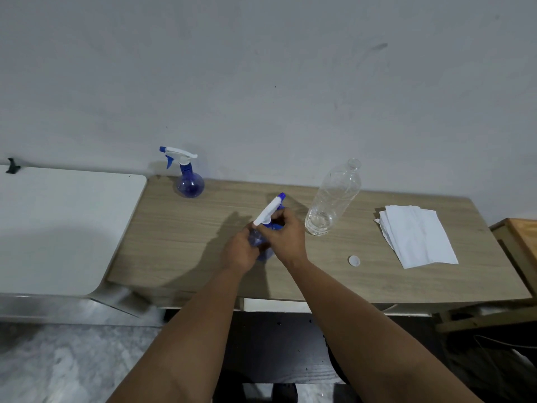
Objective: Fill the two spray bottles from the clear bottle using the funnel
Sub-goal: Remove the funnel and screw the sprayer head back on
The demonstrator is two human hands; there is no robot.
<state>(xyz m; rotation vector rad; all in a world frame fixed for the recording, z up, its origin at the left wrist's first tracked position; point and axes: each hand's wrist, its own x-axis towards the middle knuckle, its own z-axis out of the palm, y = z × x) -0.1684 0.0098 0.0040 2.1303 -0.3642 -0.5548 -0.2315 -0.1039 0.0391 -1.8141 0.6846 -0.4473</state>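
Note:
A blue spray bottle (257, 239) with a white trigger head stands at the middle of the wooden table (180, 245). My left hand (239, 251) grips its round body. My right hand (283, 232) holds the neck just under the white head (268, 212). A second blue spray bottle (189, 181) stands upright at the back left, by the wall. The clear bottle (334, 199), open and almost empty, stands to the right of my hands. Its white cap (354, 260) lies on the table in front of it. No funnel is in view.
A stack of white paper towels (418, 237) lies at the right of the table. A white surface (58, 228) adjoins the table on the left. A wooden piece of furniture (520, 237) stands at the far right. The wall rises directly behind.

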